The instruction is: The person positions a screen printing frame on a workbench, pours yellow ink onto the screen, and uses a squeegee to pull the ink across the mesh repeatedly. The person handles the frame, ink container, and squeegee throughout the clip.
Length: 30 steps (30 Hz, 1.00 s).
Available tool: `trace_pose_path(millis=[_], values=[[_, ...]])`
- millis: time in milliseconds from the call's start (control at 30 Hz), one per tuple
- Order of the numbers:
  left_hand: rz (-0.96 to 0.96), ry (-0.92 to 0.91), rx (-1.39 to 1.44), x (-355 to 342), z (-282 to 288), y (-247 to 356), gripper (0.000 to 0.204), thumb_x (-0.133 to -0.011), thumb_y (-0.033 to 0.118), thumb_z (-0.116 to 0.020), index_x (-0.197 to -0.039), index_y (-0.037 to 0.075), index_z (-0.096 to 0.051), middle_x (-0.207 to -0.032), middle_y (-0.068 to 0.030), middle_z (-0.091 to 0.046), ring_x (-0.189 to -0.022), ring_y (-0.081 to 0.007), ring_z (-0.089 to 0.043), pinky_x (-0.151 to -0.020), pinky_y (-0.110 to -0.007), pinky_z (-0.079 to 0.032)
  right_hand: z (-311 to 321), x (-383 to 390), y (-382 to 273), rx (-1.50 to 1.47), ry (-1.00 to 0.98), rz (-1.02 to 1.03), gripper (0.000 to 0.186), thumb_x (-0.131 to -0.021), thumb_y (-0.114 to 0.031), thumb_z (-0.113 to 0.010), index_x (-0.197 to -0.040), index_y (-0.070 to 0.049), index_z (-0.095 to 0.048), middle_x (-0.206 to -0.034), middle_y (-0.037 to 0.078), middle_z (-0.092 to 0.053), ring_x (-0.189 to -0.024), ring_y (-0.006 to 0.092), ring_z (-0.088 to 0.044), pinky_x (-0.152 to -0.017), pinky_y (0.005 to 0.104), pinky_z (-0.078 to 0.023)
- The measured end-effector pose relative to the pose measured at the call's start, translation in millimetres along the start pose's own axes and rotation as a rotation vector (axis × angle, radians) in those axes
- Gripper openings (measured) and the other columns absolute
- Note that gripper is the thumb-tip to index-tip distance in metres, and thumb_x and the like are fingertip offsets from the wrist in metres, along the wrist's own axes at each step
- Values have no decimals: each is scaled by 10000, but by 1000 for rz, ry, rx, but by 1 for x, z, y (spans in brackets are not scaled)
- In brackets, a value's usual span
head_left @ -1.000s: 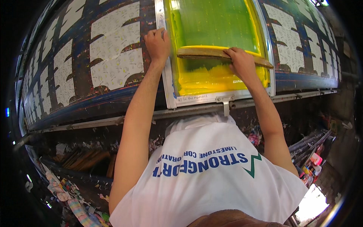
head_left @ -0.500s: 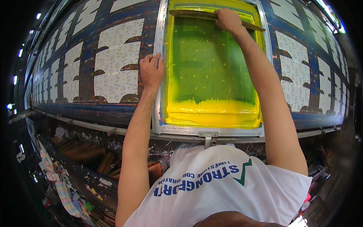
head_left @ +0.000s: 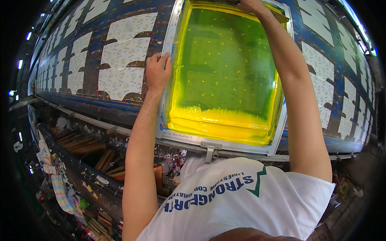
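Note:
A metal-framed printing screen [head_left: 181, 136] lies on the long table in front of me, slightly tilted in view. Its green mesh [head_left: 225, 64] carries small yellow motifs. Thick yellow ink [head_left: 221, 123] is banked along the near end and smeared up the sides. At the screen's far end my right hand [head_left: 252, 6] is closed on a long squeegee [head_left: 280, 17], partly cut off by the picture's upper edge. My left hand [head_left: 158, 72] holds the frame's left rail, its fingers bent over the edge.
White printed cut pieces [head_left: 122, 60] lie in rows left of the screen, with more pieces [head_left: 319, 74] to its right. A metal bracket [head_left: 210, 149] joins the frame to the near rail. Below left stands a dark bin [head_left: 86, 168] with wooden slats and scraps.
My right hand and the squeegee have moved farther away, toward the upper picture edge. The screen looks more tilted in view. My left hand keeps its place on the left rail.

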<state>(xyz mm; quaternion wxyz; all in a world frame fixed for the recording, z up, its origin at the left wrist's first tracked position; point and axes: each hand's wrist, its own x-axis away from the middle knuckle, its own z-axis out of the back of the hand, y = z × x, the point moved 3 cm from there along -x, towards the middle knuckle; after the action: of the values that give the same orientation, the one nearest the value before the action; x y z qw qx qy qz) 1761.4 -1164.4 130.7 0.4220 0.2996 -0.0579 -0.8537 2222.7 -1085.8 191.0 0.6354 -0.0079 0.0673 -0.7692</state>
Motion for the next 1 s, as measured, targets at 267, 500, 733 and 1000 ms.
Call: trace_pose_path(millis=[267, 500, 733, 1000], values=[[-58, 35, 8, 0, 0, -2, 257, -944, 167, -751, -1182, 89, -808, -1078, -171, -712, -1018, -349, -624, -893, -454, -530, -11, 54, -23, 44, -77, 45, 286, -797, -224, -667, -962, -41, -812, -932, 256, -764, -905, 440, -749, -794, 536, -595], [-115, 83, 64, -3, -5, -10, 251, -944, 191, -744, -1168, 103, -816, -1037, -147, -720, -990, -344, -632, -898, -449, -515, 4, 206, -99, 2, -151, 81, 287, -850, -152, -656, -1104, -96, -777, -948, 192, -768, -931, 420, -746, -820, 523, -604], [-124, 148, 121, 0, -21, -21, 271, -954, 244, -722, -1177, 123, -819, -1042, -147, -728, -987, -346, -634, -896, -461, -520, 24, 366, -192, -56, -237, -31, 408, -815, -32, -646, -1183, -133, -790, -1006, 149, -768, -958, 389, -734, -839, 495, -594], [-136, 156, 66, 2, -31, -26, 336, -941, 319, -715, -1202, 134, -817, -1065, -175, -734, -1029, -367, -637, -944, -477, -520, 27, 451, -241, -75, -156, -87, 461, -790, 11, -676, -1218, -125, -781, -1155, 119, -769, -1070, 348, -726, -898, 461, -589]])
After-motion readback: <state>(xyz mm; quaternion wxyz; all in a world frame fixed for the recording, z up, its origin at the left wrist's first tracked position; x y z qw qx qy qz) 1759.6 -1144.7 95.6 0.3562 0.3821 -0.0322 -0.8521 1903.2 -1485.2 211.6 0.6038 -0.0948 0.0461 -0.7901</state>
